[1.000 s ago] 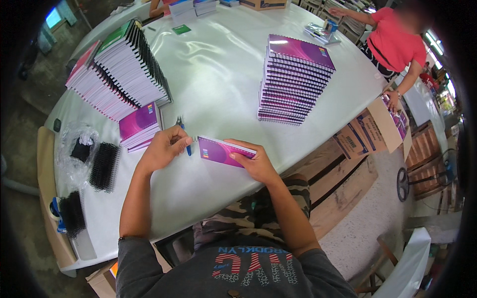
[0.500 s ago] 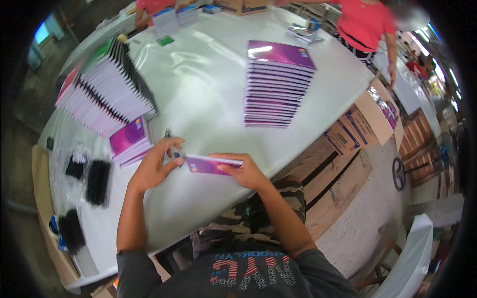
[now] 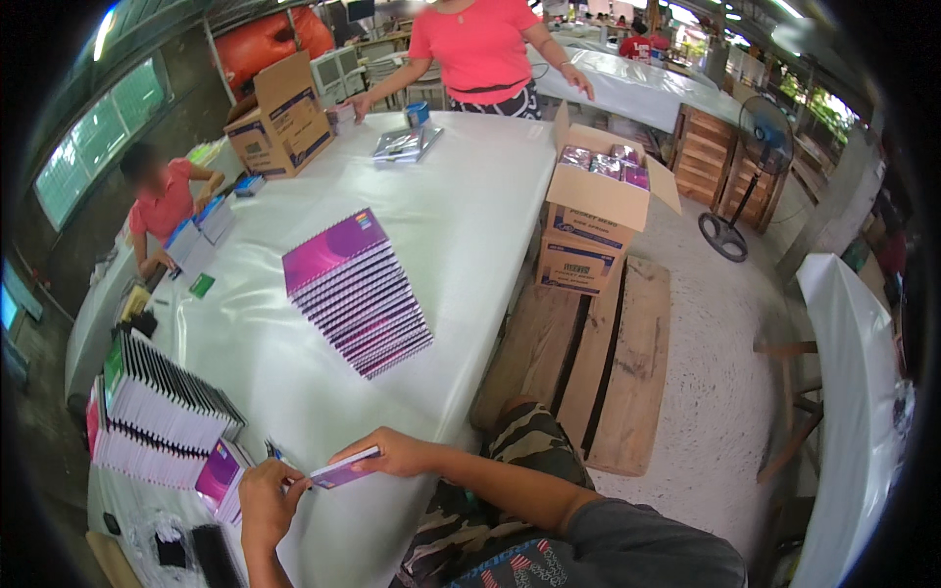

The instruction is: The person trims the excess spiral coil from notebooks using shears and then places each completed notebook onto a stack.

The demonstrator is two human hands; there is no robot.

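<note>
My right hand grips a small purple-covered spiral notebook, held tilted above the near end of the table. At the notebook's left end, my left hand is closed, its thumb and finger pinched together by the corner. A small pliers-like tool, with metal and blue parts, pokes out beyond the left hand's fingers; the palm hides the rest. Just left of that hand lie a few purple notebooks. Farther off stands a tall stack of purple spiral notebooks.
Rows of notebooks with black spirals stand at the left. Black spiral coils lie near the lower edge. Open cartons stand on a wooden pallet to the right. Across the white table, two people in pink work. A fan stands behind.
My view has swung up and to the right, showing more of the room. My left thumb and finger, apart before, have come together at the notebook's end. The right hand keeps its grip.
</note>
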